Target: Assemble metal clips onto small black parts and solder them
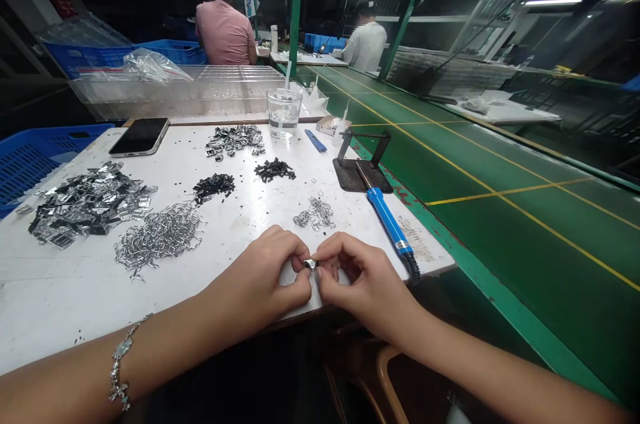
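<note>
Between my fingertips, near the front edge of the white table point(220, 271), is a small shiny metal piece point(311, 265). My left hand point(275, 267) pinches it from the left with thumb and forefinger. From the other side my right hand point(355, 271) is closed on it too, its fingers curled. Just beyond the hands lies a small pile of bent wire pieces point(316, 213). A larger heap of similar wire pieces point(159, 237) is to the left, beside a heap of shiny flat metal parts point(90, 201). Two piles of small black pieces point(214, 188) point(275, 169) lie farther back.
A blue soldering iron point(387, 217) leans on its black stand point(363, 174) at the right edge. Farther back are a glass of clear liquid point(283, 114), a phone point(140, 137), another metal heap point(235, 141) and clear plastic trays point(220, 94). Two people sit beyond.
</note>
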Demonstrator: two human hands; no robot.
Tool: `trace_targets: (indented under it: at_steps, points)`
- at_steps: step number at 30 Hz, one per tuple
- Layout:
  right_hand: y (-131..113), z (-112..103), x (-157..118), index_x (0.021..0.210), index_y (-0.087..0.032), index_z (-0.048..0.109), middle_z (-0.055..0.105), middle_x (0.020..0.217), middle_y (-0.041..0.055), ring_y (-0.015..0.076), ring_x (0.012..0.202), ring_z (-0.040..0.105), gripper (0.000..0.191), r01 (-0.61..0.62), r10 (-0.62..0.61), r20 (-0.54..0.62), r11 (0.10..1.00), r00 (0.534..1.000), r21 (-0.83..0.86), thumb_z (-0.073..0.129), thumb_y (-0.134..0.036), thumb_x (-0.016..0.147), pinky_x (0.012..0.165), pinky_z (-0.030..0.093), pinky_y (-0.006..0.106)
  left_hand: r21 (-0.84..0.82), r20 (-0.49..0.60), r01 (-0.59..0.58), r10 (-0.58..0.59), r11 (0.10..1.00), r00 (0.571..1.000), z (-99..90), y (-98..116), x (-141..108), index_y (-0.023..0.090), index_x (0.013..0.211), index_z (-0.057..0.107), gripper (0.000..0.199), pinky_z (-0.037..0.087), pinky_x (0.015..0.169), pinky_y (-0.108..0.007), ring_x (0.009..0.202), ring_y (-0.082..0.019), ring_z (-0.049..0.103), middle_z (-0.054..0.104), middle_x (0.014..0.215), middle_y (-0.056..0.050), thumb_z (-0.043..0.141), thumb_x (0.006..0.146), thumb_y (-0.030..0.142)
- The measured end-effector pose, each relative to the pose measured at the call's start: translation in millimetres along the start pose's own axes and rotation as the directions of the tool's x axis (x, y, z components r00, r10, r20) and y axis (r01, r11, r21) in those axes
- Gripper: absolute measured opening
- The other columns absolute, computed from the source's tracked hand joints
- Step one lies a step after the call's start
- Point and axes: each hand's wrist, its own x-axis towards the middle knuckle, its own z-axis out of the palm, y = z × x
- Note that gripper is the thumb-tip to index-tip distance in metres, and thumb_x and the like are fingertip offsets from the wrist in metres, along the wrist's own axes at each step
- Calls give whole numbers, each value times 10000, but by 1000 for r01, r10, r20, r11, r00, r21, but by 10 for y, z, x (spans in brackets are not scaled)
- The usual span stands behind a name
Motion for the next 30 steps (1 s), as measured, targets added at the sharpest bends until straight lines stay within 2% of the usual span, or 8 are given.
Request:
trace_targets:
  at_steps: [7, 13, 18, 21, 23, 25, 27, 30]
  points:
    - [-35, 23, 47, 763, -173, 545, 444, 582, -73, 73, 533, 403, 89, -124, 139, -69, 975, 988, 185, 607, -142, 707, 490, 316, 202, 56, -170, -232, 238, 971, 956, 81, -62, -48, 202, 1120, 496, 248, 437, 809, -245, 934, -138, 559, 606, 995, -23, 467, 881, 140]
    - [-20, -5, 58, 802, -168, 563, 484, 604, -58, 84, 553, 442, 109, -103, 128, -105, 972, 986, 213, 624, -249, 763, 517, 350, 211, 4, -185, -166, 164, 986, 969, 4, -81, -42, 207, 1051, 571, 176, 461, 787, -221, 878, -121, 611, 659, 971, -9, 520, 882, 206]
    - [22, -22, 74, 853, -172, 547, 589, 717, -14, 97, 599, 513, 146, -87, 158, -228, 952, 961, 294, 605, -288, 786, 580, 418, 226, 0, 3, -357, 357, 934, 934, -32, -85, -47, 168, 992, 625, 213, 464, 844, -269, 958, -175, 580, 643, 1001, -68, 636, 812, 282]
    - [-48, -130, 54, 898, -179, 537, 607, 768, 12, 119, 643, 554, 120, -25, 58, -228, 989, 972, 142, 543, -279, 833, 593, 447, 241, 26, 39, -319, 318, 947, 947, -24, -106, -44, 169, 985, 645, 189, 477, 821, -287, 929, -186, 590, 648, 963, -82, 598, 838, 278]
    - [-133, -316, 44, 973, -179, 545, 604, 761, 20, 135, 662, 567, 140, 94, -120, -131, 978, 984, -184, 503, -252, 862, 587, 447, 248, 16, 38, -272, 271, 962, 962, -31, -132, -38, 193, 1013, 655, 200, 476, 823, -292, 921, -185, 596, 649, 974, -79, 577, 852, 285]
    - [-201, -584, 57, 1083, -175, 540, 618, 770, 30, 139, 632, 559, 218, 289, -332, 35, 758, 943, -586, 475, -205, 877, 590, 432, 262, -11, 70, -258, 258, 966, 964, -48, -156, -33, 218, 1030, 666, 206, 468, 829, -285, 918, -176, 598, 648, 991, -73, 544, 873, 272]
    - [-212, -875, 97, 1098, -169, 564, 631, 810, 65, 172, 684, 574, 250, 417, -454, 242, 337, 858, -844, 452, -161, 874, 607, 413, 288, -32, 99, -258, 260, 966, 960, -68, -167, -33, 231, 1028, 678, 221, 460, 831, -278, 914, -170, 599, 648, 997, -72, 503, 894, 238]
    - [-113, -1199, 178, 1144, -188, 562, 630, 912, 93, 189, 710, 571, 313, 442, -268, 449, -88, 853, -893, 458, -96, 863, 595, 379, 299, -63, 94, -241, 246, 969, 965, -106, -152, -35, 236, 1027, 684, 243, 456, 830, -281, 914, -176, 597, 646, 1009, -75, 483, 893, 221]
